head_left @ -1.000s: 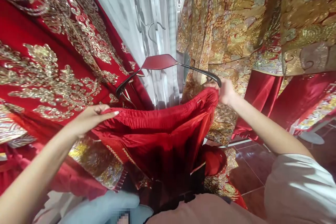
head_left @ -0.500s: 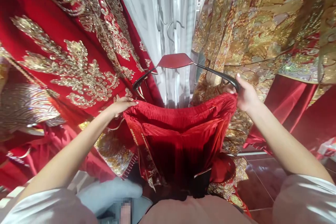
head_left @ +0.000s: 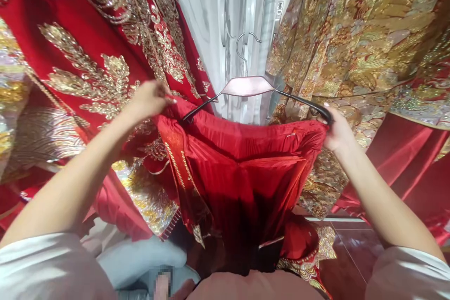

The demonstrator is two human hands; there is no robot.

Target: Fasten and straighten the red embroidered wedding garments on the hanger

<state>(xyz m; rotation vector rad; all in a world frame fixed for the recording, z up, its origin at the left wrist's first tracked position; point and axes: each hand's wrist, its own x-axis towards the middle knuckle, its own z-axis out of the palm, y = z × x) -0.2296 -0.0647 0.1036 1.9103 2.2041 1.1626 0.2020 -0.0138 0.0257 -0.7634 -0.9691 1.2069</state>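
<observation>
A red skirt with a gathered waistband and a gold-trimmed strip hangs between my two hands. My left hand pinches the waistband's left corner, pulled up and outward. On the other side, my right hand grips the waistband's right corner together with the black end of a clothes hanger. The hanger has a metal hook, a shiny centre plate and thin dark arms. Its left tip dips into the skirt's waist opening, close to my left hand. The skirt's lower part is in shadow.
A red garment with gold embroidery hangs at left. Gold patterned garments hang at right. Behind the hanger are white, glossy upright panels. Red embroidered cloth lies low, above dark red floor tiles.
My left hand has moved up with the waistband's left corner, and the hanger's left tip now sits inside the waist opening. My right hand keeps its hold. The view has shifted slightly.
</observation>
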